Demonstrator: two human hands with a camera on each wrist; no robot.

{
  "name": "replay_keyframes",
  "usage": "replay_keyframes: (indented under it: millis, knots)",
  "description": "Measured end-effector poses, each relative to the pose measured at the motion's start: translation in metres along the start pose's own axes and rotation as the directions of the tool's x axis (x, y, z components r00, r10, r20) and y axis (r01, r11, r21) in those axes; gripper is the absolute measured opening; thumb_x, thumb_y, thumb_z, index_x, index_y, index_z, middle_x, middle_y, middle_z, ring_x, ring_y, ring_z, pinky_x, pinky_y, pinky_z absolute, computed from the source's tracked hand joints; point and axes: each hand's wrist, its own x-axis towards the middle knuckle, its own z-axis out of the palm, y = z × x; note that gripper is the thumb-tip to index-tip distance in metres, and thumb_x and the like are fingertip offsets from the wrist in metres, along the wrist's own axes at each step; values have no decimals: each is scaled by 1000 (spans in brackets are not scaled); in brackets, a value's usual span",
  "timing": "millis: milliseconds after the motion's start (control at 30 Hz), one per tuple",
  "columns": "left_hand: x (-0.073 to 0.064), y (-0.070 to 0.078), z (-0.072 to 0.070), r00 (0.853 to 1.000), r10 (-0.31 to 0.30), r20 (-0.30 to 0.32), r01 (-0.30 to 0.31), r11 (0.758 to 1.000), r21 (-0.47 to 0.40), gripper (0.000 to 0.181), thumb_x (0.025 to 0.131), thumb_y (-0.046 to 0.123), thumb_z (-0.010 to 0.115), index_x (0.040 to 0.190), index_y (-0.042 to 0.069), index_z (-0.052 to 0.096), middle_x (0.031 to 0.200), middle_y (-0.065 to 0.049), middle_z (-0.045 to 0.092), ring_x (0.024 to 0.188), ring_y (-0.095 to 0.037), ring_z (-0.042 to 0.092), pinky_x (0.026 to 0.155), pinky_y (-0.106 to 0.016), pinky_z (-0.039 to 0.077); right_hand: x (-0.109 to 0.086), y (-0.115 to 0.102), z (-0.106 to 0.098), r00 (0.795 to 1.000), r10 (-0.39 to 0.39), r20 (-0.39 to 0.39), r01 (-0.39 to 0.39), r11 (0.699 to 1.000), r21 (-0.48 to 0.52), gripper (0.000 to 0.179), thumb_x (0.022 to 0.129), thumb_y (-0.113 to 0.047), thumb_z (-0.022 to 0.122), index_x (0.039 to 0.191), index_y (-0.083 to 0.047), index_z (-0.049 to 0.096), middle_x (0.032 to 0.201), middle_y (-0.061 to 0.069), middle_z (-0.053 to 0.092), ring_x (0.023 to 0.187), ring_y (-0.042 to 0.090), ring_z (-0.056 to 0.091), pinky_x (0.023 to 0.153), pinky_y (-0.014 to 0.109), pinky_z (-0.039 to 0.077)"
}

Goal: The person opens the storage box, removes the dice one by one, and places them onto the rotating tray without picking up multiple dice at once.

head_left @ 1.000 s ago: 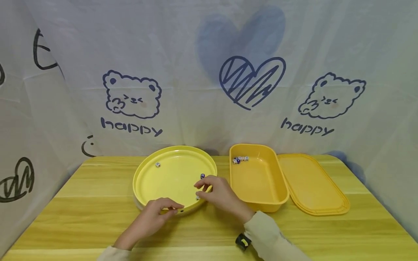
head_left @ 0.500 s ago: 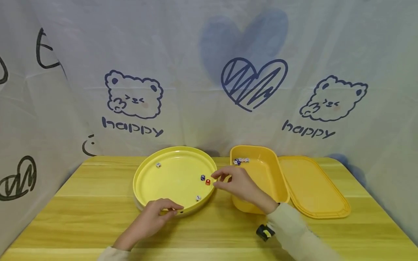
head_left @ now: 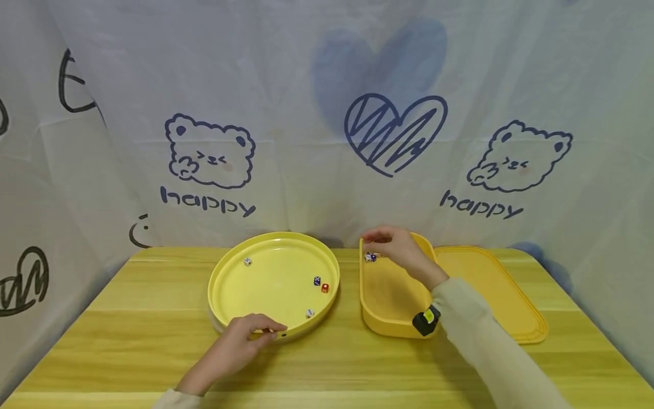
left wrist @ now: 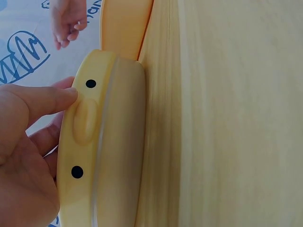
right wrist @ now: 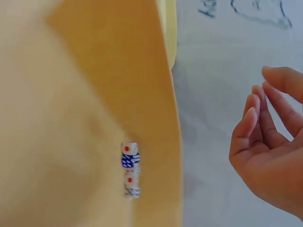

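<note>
My left hand (head_left: 247,341) pinches the near rim of a round yellow tray (head_left: 271,242); in the left wrist view the thumb presses the tray's side wall (left wrist: 85,142), near a raised tab and black dots. Inside the tray lie a blue die (head_left: 317,280), a red die (head_left: 325,288) beside it, a white die (head_left: 310,313) near the front and another white die (head_left: 247,261) at the back left. My right hand (head_left: 395,247) hovers over an orange box (head_left: 388,326), fingers loosely bent and holding nothing visible. Several dice (right wrist: 130,170) stand in a row along the box's inner wall.
An orange lid (head_left: 485,284) lies flat on the wooden table (head_left: 317,375), right of the box. Behind the table hangs a white printed cloth (head_left: 296,170). A black device (head_left: 426,321) sits at the right wrist.
My right hand has moved from the tray's right side rightward and back to above the box, uncovering the red die and the white die near the front. The left hand stays on the rim.
</note>
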Motion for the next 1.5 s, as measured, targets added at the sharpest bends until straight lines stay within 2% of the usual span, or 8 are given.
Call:
replay_keyframes:
  millis: [167, 367, 567, 833, 1100, 1233, 1367, 1500]
  knots:
    - [0, 1, -1, 1000, -19, 8, 19, 1000, -15, 20, 88, -4, 65, 103, 6, 73, 98, -1, 71, 88, -13, 64, 76, -26, 54, 21, 12, -5, 999, 27, -29, -25, 998, 57, 32, 94, -11, 64, 120, 7, 62, 114, 16, 66, 103, 28, 58, 92, 40, 48]
    - [-1, 2, -3, 1000, -25, 7, 25, 1000, -18, 19, 88, -2, 65, 103, 6, 73, 98, -1, 71, 89, -14, 64, 76, -26, 54, 40, 24, -7, 992, 107, -68, -99, 989, 114, 35, 94, -12, 65, 123, 6, 60, 119, 16, 64, 103, 26, 55, 93, 43, 45]
    - [-1, 2, -2, 1000, -1, 9, 1, 1000, -24, 18, 89, -1, 65, 103, 5, 73, 98, -2, 71, 88, -14, 64, 76, -27, 54, 45, 49, -6, 972, 182, -150, -153, 970, 187, 30, 94, -8, 63, 120, 7, 61, 115, 16, 64, 103, 30, 55, 94, 44, 44]
    - [0, 1, -1, 1000, -12, 3, 12, 1000, -1, 20, 87, -4, 66, 102, 7, 74, 97, 0, 71, 87, -12, 64, 76, -27, 54, 47, 74, -4, 932, 237, -273, -213, 970, 115, 26, 93, -4, 61, 115, 10, 64, 114, 23, 63, 97, 30, 55, 89, 41, 47]
    - [1, 0, -2, 1000, 3, 10, -3, 1000, 2, 20, 88, -2, 66, 104, 7, 73, 99, 0, 71, 89, -13, 64, 77, -28, 54, 46, 92, -2, 903, 323, -284, -283, 943, 174, 26, 90, 2, 62, 114, 11, 63, 113, 25, 63, 96, 34, 58, 83, 37, 50]
    - [0, 0, -2, 1000, 8, 9, -8, 1000, 1, 20, 88, -2, 66, 104, 8, 73, 99, 0, 71, 89, -13, 64, 78, -28, 54, 47, 99, 0, 914, 304, -268, -282, 952, 117, 26, 87, 4, 64, 112, 11, 65, 111, 24, 64, 97, 32, 58, 84, 37, 50]
    - [0, -1, -2, 1000, -5, 13, 5, 1000, -7, 19, 88, -1, 66, 104, 8, 73, 99, 0, 71, 90, -13, 64, 78, -29, 54, 48, 102, 3, 938, 250, -241, -259, 966, -4, 26, 84, 5, 66, 109, 12, 66, 109, 25, 66, 100, 35, 58, 87, 41, 49]
    - [-1, -2, -2, 1000, -22, 16, 22, 1000, -13, 19, 89, 0, 66, 104, 8, 73, 100, 1, 71, 91, -13, 64, 79, -28, 53, 50, 102, 6, 953, 211, -217, -238, 965, -108, 25, 81, 2, 71, 105, 11, 69, 105, 23, 67, 97, 35, 58, 86, 42, 49]
